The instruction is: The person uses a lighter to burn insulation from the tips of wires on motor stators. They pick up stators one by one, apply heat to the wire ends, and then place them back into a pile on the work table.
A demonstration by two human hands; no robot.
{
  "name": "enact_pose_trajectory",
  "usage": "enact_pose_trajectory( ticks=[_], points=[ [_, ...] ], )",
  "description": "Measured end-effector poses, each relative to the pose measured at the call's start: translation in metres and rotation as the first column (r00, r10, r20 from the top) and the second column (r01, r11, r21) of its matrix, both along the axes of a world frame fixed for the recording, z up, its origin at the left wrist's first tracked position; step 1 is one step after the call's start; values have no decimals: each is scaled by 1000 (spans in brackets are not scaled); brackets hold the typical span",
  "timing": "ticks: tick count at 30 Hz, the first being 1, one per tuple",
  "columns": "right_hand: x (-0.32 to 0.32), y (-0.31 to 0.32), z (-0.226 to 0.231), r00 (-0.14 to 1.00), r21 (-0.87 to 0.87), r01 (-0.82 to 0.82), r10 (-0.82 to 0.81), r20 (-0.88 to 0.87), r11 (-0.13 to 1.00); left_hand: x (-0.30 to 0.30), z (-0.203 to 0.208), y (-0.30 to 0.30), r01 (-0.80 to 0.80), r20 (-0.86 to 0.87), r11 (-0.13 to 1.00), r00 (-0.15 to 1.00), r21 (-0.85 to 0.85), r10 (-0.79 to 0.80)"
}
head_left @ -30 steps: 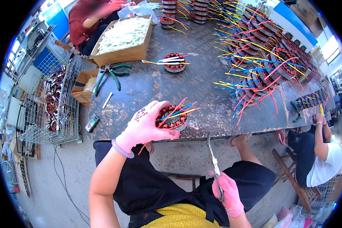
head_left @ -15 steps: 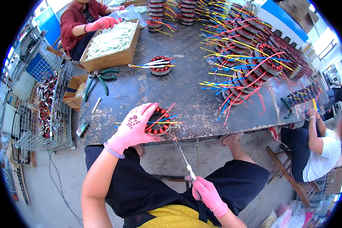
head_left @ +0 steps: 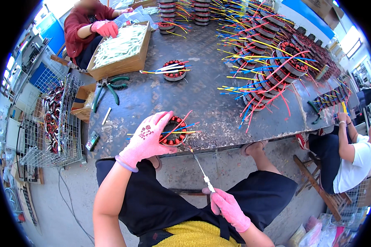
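Near the table's front edge, my left hand (head_left: 145, 138), in a pink glove, is closed around the left side of a motor stator (head_left: 181, 139). The stator is a ring with red windings inside and red, blue and yellow leads sticking out. Below it, my right hand (head_left: 230, 209), also gloved in pink, grips a thin rod-like tool (head_left: 199, 165) with a whitish collar. The tool's slim tip points up at the stator's lower right rim; whether it touches cannot be made out. Another stator (head_left: 174, 75) with white sleeves across it lies farther back on the table.
Green-handled pliers (head_left: 115, 95), a short white stick (head_left: 106, 116) and a small dark green box (head_left: 92, 140) lie at left. Behind stands a carton (head_left: 141, 61) of white sleeves, where a co-worker reaches in. Stacked stators (head_left: 264, 91) fill the right; another person sits beyond.
The whole view has shifted slightly. My hands keep the same hold on the stator and the tool. The co-worker's gloved hand has lowered a little toward the white sleeves.
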State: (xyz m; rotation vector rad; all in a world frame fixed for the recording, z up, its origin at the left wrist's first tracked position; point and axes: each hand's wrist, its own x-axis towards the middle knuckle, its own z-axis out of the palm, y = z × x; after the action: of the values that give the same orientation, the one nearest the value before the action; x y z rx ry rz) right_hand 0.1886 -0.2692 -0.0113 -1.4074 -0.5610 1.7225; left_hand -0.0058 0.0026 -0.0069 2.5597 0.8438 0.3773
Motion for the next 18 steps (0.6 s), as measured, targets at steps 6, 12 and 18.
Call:
enact_pose_trajectory(
  ticks=[6, 12, 18],
  points=[
    [0, 2, 1, 1000, -12, -9, 9, 12, 1000, -1, -2, 1, 4, 12, 1000, 1000, 4, -4],
    [-1, 1, -1, 999, -23, 20, -21, -34, 1000, 0, 0, 0, 13, 15, 1000, 1000, -7, -13],
    [0, 1, 2, 1000, -30, 15, -16, -26, 999, -1, -1, 1, 22, 17, 1000, 1000, 16, -23]
  ],
)
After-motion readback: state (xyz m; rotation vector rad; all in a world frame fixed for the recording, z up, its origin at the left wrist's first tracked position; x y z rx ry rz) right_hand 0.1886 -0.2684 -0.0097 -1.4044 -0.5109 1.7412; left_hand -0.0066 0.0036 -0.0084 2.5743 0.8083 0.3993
